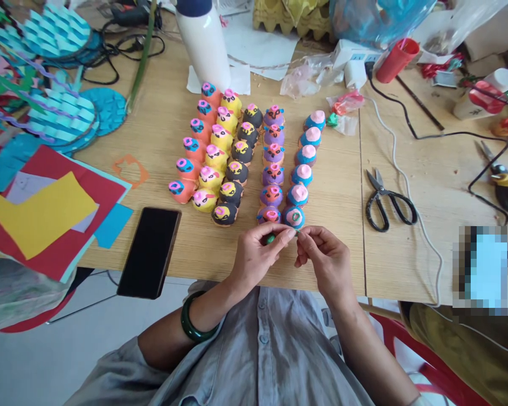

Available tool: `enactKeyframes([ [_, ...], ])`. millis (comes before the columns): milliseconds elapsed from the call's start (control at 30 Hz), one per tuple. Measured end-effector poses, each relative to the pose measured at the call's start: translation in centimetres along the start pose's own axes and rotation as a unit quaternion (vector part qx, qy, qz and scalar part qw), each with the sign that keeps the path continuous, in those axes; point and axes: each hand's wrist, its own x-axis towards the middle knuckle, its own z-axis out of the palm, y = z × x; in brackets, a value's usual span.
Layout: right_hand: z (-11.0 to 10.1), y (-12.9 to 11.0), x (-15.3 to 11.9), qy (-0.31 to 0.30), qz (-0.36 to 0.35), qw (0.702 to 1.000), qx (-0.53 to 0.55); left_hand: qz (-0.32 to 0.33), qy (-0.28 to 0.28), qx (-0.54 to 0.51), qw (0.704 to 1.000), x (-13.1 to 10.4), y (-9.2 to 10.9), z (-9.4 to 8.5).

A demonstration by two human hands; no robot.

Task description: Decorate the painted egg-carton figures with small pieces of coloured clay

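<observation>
My left hand [260, 248] is closed around a small lump of green modelling clay [270, 238]. Its thumb and finger meet the fingertips of my right hand [324, 256], which pinches a tiny bit of the same green clay between the two hands. Just beyond the fingertips stands the nearest blue figure [295, 217], with a pink top and a green ring on it. Behind it runs a row of similar blue figures with pink tops [303, 173]. To its left are purple figures [272, 173] with orange and pink faces.
Black figures [236, 172], yellow figures [211, 177] and orange figures [191, 148] form further rows. Black-handled scissors [381, 197] lie right; a phone [150, 251] and coloured sheets [46, 208] lie left. A white bottle [205, 51] stands behind. A white cable [395, 152] crosses the table [342, 169].
</observation>
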Motion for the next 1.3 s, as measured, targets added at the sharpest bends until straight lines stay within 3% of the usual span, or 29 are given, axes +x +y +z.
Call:
enactKeyframes([
  [233, 0.1, 0.1, 0.1, -0.010, 0.012, 1.000, 0.016, -0.026, -0.019, -0.065, 0.997, 0.3, -0.6, 0.0],
  [367, 0.0, -0.7, 0.8, 0.002, -0.001, 1.000, -0.003, -0.025, -0.013, -0.087, 0.996, 0.2, 0.1, 0.1],
  [533, -1.0, -2.1, 4.1, 0.042, -0.054, 0.996, -0.065, 0.028, -0.010, -0.063, 0.998, 0.0, 0.9, -0.2],
  [733, -1.2, -3.3, 7.1, 0.038, -0.086, 0.985, -0.143, 0.084, -0.015, -0.001, 0.996, 0.1, 0.3, -1.0],
  [867, -0.5, -3.8, 7.2, 0.043, -0.117, 0.966, -0.228, 0.116, -0.007, 0.040, 0.992, 0.0, 0.2, -1.2],
  [1100, -0.4, -3.4, 7.4, 0.095, -0.175, 0.905, -0.375, 0.115, -0.010, 0.046, 0.992, 0.2, 0.4, -1.5],
  [1300, -0.3, -3.3, 7.5, 0.097, -0.204, 0.902, -0.368, 0.119, -0.018, 0.054, 0.991, 0.0, 0.2, -1.6],
])
